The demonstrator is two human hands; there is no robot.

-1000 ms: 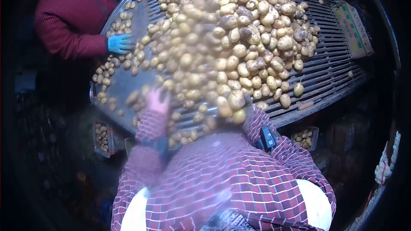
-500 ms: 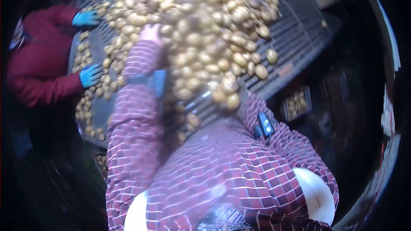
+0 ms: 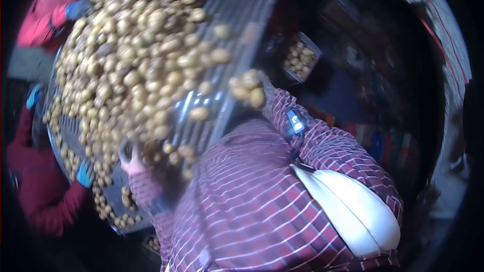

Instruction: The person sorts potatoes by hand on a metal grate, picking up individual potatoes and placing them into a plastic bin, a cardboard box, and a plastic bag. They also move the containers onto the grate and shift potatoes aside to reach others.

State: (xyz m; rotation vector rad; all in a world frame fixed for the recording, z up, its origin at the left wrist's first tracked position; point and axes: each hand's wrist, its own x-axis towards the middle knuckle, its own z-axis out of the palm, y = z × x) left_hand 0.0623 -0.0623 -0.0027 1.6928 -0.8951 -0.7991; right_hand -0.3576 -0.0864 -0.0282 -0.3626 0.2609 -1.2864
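Several potatoes (image 3: 247, 88) sit bunched together off the near right edge of the slatted table (image 3: 247, 0). My right hand (image 3: 267, 84) is cupped behind them and grips them, with most of its fingers hidden. At the lower left of the big potato heap (image 3: 136, 55), my left hand (image 3: 132, 161) touches the potatoes. Motion smears its fingers, and a dark patch shows at its tips that I cannot make out. A few loose potatoes (image 3: 174, 153) lie just right of it.
A co-worker's blue-gloved hand (image 3: 84, 174) reaches in at the left, and another person's red sleeve (image 3: 48, 20) shows at upper left. A crate of potatoes (image 3: 301, 58) stands beyond the table's right edge. White sacking (image 3: 428, 0) hangs far right.
The view has swung right, so the heap now sits further left. My left hand has come back from the middle of the heap toward my body. The right hand still has its potatoes.
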